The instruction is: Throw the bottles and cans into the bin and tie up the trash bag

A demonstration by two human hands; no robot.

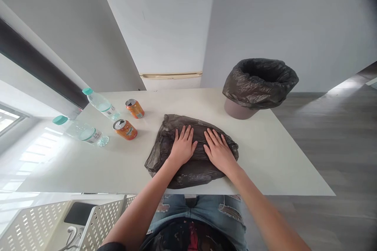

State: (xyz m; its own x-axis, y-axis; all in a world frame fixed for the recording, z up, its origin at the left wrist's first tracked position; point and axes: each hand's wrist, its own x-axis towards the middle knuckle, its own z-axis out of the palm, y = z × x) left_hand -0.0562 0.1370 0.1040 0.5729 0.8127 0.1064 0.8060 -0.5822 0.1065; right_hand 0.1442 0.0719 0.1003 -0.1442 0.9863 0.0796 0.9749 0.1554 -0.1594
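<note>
A black plastic garbage bag [188, 172] lies crumpled and spread on the white table in front of me. My left hand [183, 147] rests flat on its middle with the fingers stretched out. On the bag's right part, my right hand [218, 150] also presses flat, fingers apart. Neither hand grips anything. Toward the back right of the table stands a brownish trash can [240, 110]. A second black bag [244, 86] lines it, folded over the rim, its mouth open.
Two orange soda cans [134, 108] stand left of the bag. Beside them are two clear plastic bottles [101, 104] with green caps. White perforated baskets [38, 223] sit below the table's front left edge, one with a dark flat object and a white cable. The white table [282, 164] ends at right.
</note>
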